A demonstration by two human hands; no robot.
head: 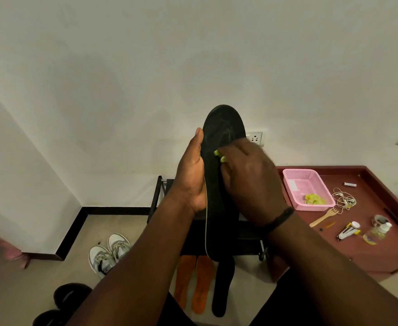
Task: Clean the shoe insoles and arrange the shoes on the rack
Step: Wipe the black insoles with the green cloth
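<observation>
My left hand (191,175) grips a black insole (223,128) by its left edge and holds it upright in front of the wall. My right hand (247,180) presses a yellow-green cloth (219,156) against the insole's face; only small bits of the cloth show between the fingers. On the floor below lie two orange insoles (194,281) and another black insole (223,288). A pair of white and grey sneakers (108,252) stands on the floor to the left. The black shoe rack (156,196) stands against the wall behind my arms.
A dark red table (369,250) at the right carries a pink basket (307,188) with a yellow cloth, earphones, a wooden fork, a small bottle and small tools. Black shoes (71,297) lie at the lower left. A wall socket (254,137) sits behind the insole.
</observation>
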